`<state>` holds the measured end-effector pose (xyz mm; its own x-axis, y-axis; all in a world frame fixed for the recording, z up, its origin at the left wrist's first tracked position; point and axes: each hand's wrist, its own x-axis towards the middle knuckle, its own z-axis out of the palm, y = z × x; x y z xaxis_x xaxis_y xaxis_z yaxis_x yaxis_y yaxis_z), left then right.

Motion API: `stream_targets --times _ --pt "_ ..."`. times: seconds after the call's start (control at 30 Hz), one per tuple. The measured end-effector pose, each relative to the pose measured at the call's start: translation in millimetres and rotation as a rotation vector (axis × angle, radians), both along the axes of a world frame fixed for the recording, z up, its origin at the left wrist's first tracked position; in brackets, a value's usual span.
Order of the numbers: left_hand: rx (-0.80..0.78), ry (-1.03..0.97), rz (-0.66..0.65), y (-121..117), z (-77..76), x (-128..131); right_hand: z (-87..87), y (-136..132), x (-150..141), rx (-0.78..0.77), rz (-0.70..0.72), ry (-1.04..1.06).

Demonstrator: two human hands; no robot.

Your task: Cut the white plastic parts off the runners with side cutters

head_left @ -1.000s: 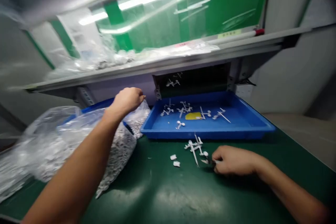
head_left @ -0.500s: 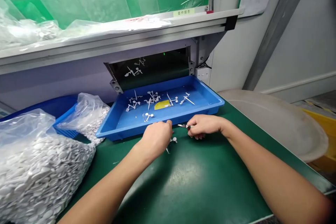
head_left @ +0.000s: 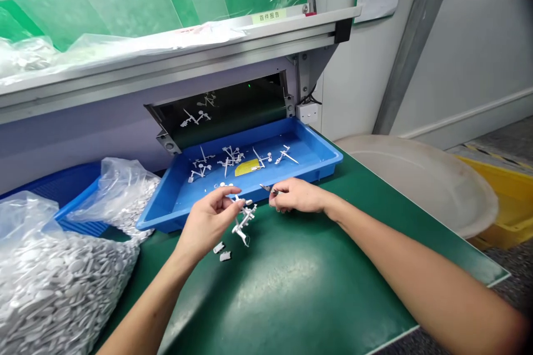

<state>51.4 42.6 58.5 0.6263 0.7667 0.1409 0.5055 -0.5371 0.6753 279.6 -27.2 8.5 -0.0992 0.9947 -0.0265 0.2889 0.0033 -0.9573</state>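
Observation:
My left hand [head_left: 210, 219] pinches a white plastic sprue [head_left: 245, 221], a branching frame of thin bars, between thumb and fingers just in front of the blue tray [head_left: 244, 197]. Closed in my right hand [head_left: 297, 197] is a small tool with a pointed metal tip [head_left: 266, 188]; its handle is hidden. That tip points left toward the sprue but stays apart from it. Two small white plastic pieces [head_left: 225, 255] lie on the green tabletop [head_left: 291, 294] below my left hand. More white sprues [head_left: 233, 155] lie scattered in the tray, near a yellow patch [head_left: 247, 167].
A large clear bag [head_left: 62, 288] full of white pieces stands at the left, with a smaller bag [head_left: 135, 194] behind it. Behind the tray is a dark wall opening [head_left: 233, 113] with more sprues. A round pale tub [head_left: 408, 177] stands right of the table.
My left hand has turned, and the sprue in it now shows. Two white pieces now show on the tabletop below it. The view has shifted, so most things appear further left.

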Motion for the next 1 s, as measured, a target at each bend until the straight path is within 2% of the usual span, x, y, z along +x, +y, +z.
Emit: stream_targets --times 0.1,0.2,0.33,0.4,0.5,0.6,0.7,0.8,0.87,0.93,1.0 --pt "-0.017 -0.071 0.084 -4 -11.9 0 -2.4 -1 -18 0.017 -0.050 0.125" --pt "-0.030 -0.175 0.136 -12 -23.2 3 -2.7 -3 -33 0.065 -0.095 0.114" --pt "-0.106 -0.288 0.042 -18 -35.5 2 -0.4 -8 -46 0.214 -0.144 -0.027" --pt "-0.047 -0.246 -0.027 -19 -41.2 1 -0.1 -10 -50 0.261 -0.196 -0.129" --pt "0.145 -0.195 -0.081 -20 -46.4 -1 -1.9 -11 -54 0.279 -0.270 -0.232" --pt "0.229 -0.177 -0.053 -20 -42.0 -3 -5.1 -10 -55 0.280 -0.328 -0.268" --pt "0.115 0.041 -0.017 -19 -31.3 -8 -7.9 -8 -52 0.284 -0.366 -0.295" --pt "-0.111 0.273 -0.157 -20 -29.4 -10 -9.2 -6 -49 0.281 -0.371 -0.311" --pt "-0.174 0.296 -0.208 -22 -36.4 -8 -9.6 -5 -47 0.286 -0.374 -0.322" --pt "-0.189 0.265 -0.182 -25 -46.1 -5 -9.6 -6 -46 0.303 -0.373 -0.337" --pt "-0.305 0.232 -0.143 -26 -52.8 -2 -8.8 -6 -45 0.315 -0.370 -0.352"
